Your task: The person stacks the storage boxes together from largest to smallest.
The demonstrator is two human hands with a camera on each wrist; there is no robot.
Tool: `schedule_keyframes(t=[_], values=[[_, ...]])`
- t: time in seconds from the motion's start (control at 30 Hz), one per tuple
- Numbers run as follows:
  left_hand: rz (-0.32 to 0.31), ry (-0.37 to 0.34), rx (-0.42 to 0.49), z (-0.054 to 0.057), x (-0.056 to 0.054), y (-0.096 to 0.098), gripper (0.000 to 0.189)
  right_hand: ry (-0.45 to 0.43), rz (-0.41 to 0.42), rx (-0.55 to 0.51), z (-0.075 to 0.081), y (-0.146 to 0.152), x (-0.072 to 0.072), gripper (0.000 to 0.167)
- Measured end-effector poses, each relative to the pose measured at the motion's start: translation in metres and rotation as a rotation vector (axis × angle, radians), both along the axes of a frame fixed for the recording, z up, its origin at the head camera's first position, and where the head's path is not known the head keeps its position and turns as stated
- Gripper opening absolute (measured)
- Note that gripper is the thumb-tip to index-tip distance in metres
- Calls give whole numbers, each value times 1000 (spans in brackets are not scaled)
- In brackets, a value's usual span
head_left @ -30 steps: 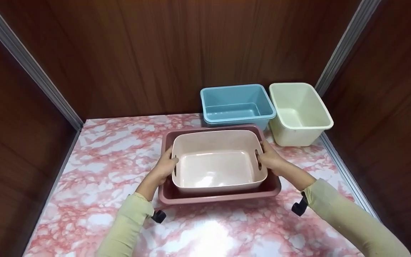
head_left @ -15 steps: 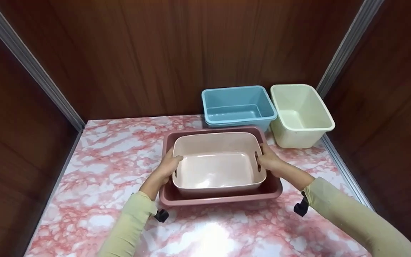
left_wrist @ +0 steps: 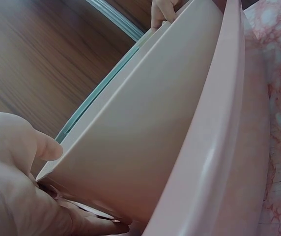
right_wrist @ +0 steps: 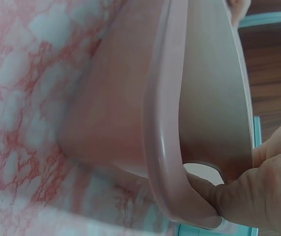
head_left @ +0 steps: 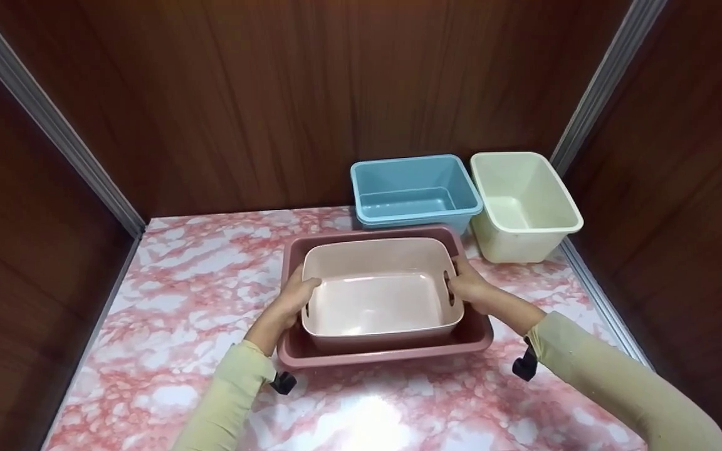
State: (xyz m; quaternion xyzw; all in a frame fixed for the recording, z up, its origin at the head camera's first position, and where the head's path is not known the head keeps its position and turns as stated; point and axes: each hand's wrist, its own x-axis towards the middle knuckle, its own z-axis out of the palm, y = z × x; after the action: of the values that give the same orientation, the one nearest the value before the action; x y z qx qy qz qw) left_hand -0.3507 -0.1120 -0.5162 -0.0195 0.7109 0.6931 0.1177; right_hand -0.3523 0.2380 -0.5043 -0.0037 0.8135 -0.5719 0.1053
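A pale pink plastic basket [head_left: 373, 300] with handle slots in its short sides sits inside a larger dusky-rose tub [head_left: 386, 358]. My left hand [head_left: 292, 297] grips the basket's left side, thumb over the rim and fingers down the outside, as the left wrist view shows. On the opposite side my right hand [head_left: 470, 288] holds the basket at its slot. In the right wrist view, that hand's fingers [right_wrist: 236, 199] lie between the basket wall and the tub's rim. The basket's rim stands above the tub's rim, and its underside is hidden.
Behind the tub, a blue tub [head_left: 417, 188] stands against the brown wood-grain wall [head_left: 242, 106]. A cream bin [head_left: 524, 244] is beside it at the back right. All stand on a pink-and-white marbled surface [head_left: 198, 282], with wood-grain panels on both sides.
My left thumb has moved from the slot up over the basket's rim. The basket sits slightly lower in the rose tub. My right hand keeps its hold; the other containers stay put.
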Motion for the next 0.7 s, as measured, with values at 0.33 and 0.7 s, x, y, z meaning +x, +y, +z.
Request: schedule_keyframes(t=[0.33, 0.7], values=[[-12, 4, -18, -1, 0, 0, 68, 15, 10, 1, 0, -1, 3, 25], [8, -23, -26, -7, -4, 1, 70, 61, 24, -35, -8, -4, -2, 11]])
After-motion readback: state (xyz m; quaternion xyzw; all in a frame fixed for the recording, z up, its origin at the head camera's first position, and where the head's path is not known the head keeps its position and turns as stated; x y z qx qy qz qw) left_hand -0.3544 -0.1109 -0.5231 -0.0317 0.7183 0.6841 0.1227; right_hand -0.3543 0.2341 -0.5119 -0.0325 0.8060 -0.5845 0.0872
